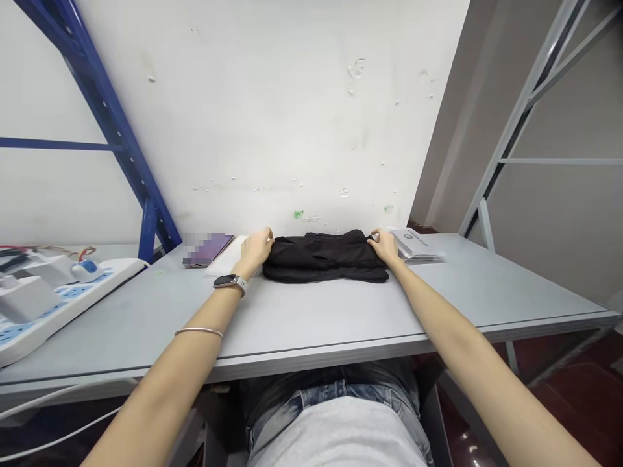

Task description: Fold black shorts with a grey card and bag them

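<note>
A folded black cloth point(326, 259) lies on the grey table point(311, 318), close to the wall. My left hand point(257, 248) pinches its far left corner between thumb and fingers. At the far right corner, my right hand point(384, 246) grips the cloth in the same way. Both forearms reach in from the near side. The cloth is layered, with its near edge resting on the tabletop.
A purple box point(209, 250) and a white sheet point(228, 258) lie left of the cloth. White printed packets point(416, 245) sit at its right. A power strip point(73, 301) with plugs and cables occupies the left end. Metal frames point(109, 110) rise at both sides.
</note>
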The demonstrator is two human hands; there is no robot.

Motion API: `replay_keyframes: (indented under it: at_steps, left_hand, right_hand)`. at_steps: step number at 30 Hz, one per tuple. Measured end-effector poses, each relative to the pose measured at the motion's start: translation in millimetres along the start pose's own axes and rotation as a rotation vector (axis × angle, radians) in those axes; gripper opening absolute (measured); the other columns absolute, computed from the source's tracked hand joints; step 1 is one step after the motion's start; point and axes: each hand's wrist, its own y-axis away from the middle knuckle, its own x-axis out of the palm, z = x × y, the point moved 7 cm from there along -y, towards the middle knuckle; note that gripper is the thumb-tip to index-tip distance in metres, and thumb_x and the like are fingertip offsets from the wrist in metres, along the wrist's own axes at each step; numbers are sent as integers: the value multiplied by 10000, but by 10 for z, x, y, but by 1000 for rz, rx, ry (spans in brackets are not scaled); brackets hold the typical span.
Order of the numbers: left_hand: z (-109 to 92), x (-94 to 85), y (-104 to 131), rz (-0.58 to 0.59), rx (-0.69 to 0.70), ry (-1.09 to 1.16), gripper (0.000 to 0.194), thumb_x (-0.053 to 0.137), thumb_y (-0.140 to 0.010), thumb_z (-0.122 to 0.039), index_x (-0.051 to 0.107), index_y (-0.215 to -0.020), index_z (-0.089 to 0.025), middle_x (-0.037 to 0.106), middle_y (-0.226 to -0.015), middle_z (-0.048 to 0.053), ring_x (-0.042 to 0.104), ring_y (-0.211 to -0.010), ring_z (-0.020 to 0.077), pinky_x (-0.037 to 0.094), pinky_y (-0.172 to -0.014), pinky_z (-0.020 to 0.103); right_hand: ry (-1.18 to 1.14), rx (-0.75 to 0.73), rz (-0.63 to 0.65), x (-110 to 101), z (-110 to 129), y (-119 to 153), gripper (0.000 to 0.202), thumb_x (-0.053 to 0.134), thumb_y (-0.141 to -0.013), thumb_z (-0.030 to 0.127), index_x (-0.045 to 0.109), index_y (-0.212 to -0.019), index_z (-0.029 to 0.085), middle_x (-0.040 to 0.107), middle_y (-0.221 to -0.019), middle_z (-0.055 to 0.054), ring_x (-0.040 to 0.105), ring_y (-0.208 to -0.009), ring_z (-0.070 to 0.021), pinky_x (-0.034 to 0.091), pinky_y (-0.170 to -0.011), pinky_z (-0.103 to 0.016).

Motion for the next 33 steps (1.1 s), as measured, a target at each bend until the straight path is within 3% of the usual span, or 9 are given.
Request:
replay_keyframes:
  at_steps: [5, 8, 10, 13, 16, 19, 21, 28, 33]
  left_hand:
    - [-15, 62, 20, 23, 47, -96, 313, 431, -925, -309, 598, -1159, -187, 673, -1115, 178, 622, -1065, 346, 447, -859, 426]
    - [-148, -46, 15, -96, 108, -86, 332, 390, -927, -234, 632, -1143, -167, 648, -1187, 174, 580, -1143, 344, 409, -956, 491]
    - [-329, -113, 31, -158, 194, 19, 378, 338, -946, -228, 645, -1158, -168, 637, -1241, 146, 554, -1192, 309, 390, -1014, 479]
    - [-696, -28, 92, -80, 411, 216, 466, 274, -988, -326, 582, -1308, -185, 568, -1388, 83, 479, -1310, 232, 342, -1109, 383]
    - [-916, 305, 167, 194, 515, 206, 604, 251, -988, -478, 378, -1492, -172, 341, -1567, 82, 240, -1468, 259, 220, -1181, 427]
    - [-837, 604, 226, 462, 425, 92, 716, 261, -957, -593, 241, -1550, -191, 168, -1614, 103, 104, -1488, 338, 150, -1171, 550]
    - [-734, 639, 247, 519, 365, 42, 724, 253, -950, -620, 228, -1554, -221, 145, -1616, 104, 88, -1485, 354, 117, -1157, 602]
    - [-545, 468, 276, 476, 301, -72, 489, 330, -970, -431, 452, -1440, -373, 252, -1600, 39, 144, -1482, 351, 17, -1131, 674]
    - [-386, 409, 239, 423, 202, -126, 458, 353, -970, -393, 497, -1404, -382, 310, -1585, 34, 144, -1483, 350, -24, -1109, 700]
  right_hand:
    - [131, -11, -2, -113, 60, 14, 435, 539, -880, 312, 538, -1279, 137, 647, -1167, -148, 578, -1101, -292, 439, -918, -397]
    - [135, -128, -88, -232, 391, 14, 484, 453, -936, 314, 473, -1372, 106, 507, -1399, -187, 430, -1305, -314, 331, -1062, -426]
    - [100, -205, -90, -202, 708, 64, 524, 370, -975, 345, 406, -1444, 114, 425, -1492, -162, 349, -1380, -297, 253, -1128, -431]
    - [33, -403, 123, 129, 1244, 266, 595, 267, -1006, 434, 310, -1519, 136, 297, -1585, -104, 226, -1464, -245, 183, -1180, -389]
    - [50, -473, 426, 562, 1488, 524, 620, 201, -1011, 483, 229, -1556, 188, 194, -1621, -51, 116, -1498, -234, 110, -1200, -422]
    - [122, -418, 628, 795, 1370, 628, 640, 165, -1003, 531, 199, -1564, 225, 154, -1626, -32, 81, -1503, -249, 60, -1200, -475]
    - [190, -379, 649, 793, 1190, 564, 664, 169, -993, 562, 210, -1562, 223, 147, -1626, -38, 68, -1503, -264, 32, -1199, -486]
    - [375, -144, 551, 525, 479, 194, 649, 205, -997, 542, 217, -1560, 220, 172, -1619, -70, 80, -1500, -271, 54, -1194, -503]
    - [418, -113, 510, 451, 377, 195, 682, 218, -995, 549, 226, -1557, 161, 182, -1614, -109, 86, -1500, -278, 21, -1197, -498]
